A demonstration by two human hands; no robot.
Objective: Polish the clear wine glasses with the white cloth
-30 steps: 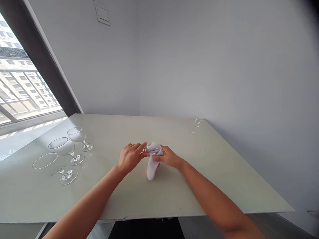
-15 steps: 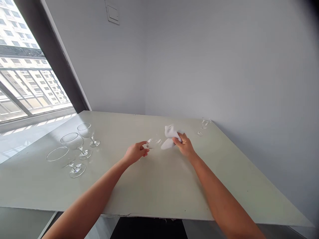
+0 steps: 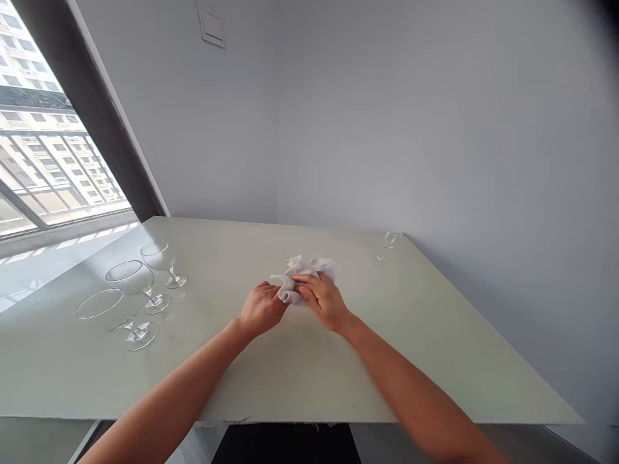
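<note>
Both my hands meet over the middle of the pale table (image 3: 338, 374). My right hand (image 3: 323, 300) is closed on a crumpled white cloth (image 3: 302, 270), pressing it against what my left hand holds. My left hand (image 3: 261, 309) is closed around a small clear glass, now almost wholly covered by the cloth and my fingers. Three stemmed glasses stand in a row at the left: the nearest (image 3: 104, 308), the middle (image 3: 133, 278) and the farthest (image 3: 157, 252). None of them touches my hands.
A small clear stemmed glass (image 3: 387, 241) stands alone near the far right corner by the wall. A window (image 3: 43, 154) with a dark frame is at the left. The table's front edge runs just below my forearms.
Half a second ago my right hand held the cloth apart from the glass in my left hand. Now it has come back left and the cloth wraps the glass.
</note>
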